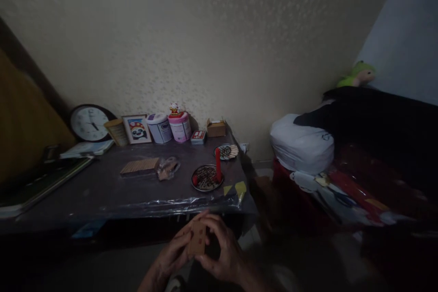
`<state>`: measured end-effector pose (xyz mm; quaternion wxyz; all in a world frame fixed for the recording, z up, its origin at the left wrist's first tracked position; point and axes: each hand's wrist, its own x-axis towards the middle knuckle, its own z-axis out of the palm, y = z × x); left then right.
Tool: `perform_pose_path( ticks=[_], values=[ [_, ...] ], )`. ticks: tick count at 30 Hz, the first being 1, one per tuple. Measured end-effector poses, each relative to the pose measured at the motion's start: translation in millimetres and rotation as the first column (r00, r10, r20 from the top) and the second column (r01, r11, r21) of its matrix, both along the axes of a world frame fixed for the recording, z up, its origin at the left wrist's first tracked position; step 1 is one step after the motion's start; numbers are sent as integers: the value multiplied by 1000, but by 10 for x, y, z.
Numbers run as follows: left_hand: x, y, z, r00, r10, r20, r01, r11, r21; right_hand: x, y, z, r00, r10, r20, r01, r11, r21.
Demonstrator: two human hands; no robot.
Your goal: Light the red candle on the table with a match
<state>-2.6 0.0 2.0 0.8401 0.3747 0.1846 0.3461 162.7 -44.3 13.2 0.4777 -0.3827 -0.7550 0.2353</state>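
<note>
Item: small tan block point(197, 238), upright, with dark spots on its face. Pinched between left hand point(174, 251) and right hand point(224, 255), fingers of both curled round its edges, low before the bench point(102, 187).

Beyond the hands, on the bench: flat stack of similar tan pieces point(140, 166); clear crumpled wrapper point(168, 167) touching it; round dish point(206, 178) with red candle point(218, 164); second dish of sticks point(227, 151).

Further back, by the wall: clock point(89, 123), framed panda picture point(137, 129), two tins point(170, 127).

Progress, judged: one piece in hand only; the stack lay untouched on the bench.
</note>
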Motion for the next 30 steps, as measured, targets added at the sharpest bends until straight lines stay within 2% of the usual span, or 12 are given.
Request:
perform_pose_path(
  ticks=[4,7,10,12,14,17,21,25,27,29,30],
  values=[
    [-12,-4,-79,999,-43,20,43,999,-17,-8,-30,-6,999,-6,53,7,1000,-18],
    [-9,-7,-143,993,-102,60,106,992,-75,52,-78,39,997,-18,71,17,1000,20],
    [-4,-5,-175,979,-177,105,187,978,-94,283,-120,100,985,-169,39,165,982,87],
    [-4,4,-180,974,-206,96,213,975,-70,564,-106,93,938,-346,-12,345,930,126],
    [-8,17,-184,976,-194,94,200,978,-53,927,-40,14,853,-515,-85,522,840,147],
    [-9,43,-197,978,-177,113,185,980,-69,1520,124,-235,716,-698,-3,691,708,145],
    [-7,74,-211,981,-161,105,169,983,-69,2131,224,-638,640,-762,97,764,645,24],
    [-13,69,-197,987,-132,94,138,988,-66,2386,63,-834,558,-817,145,830,549,-95],
    [-2,54,-187,989,-119,89,125,990,-62,2400,-27,-808,560,-815,150,828,544,-134],
    [26,49,-183,994,-87,70,92,994,-66,2338,-79,-719,617,-770,158,785,593,-177],
    [45,53,-181,996,-67,61,72,995,-70,2270,-91,-658,664,-729,166,747,635,-198]
  ],
)
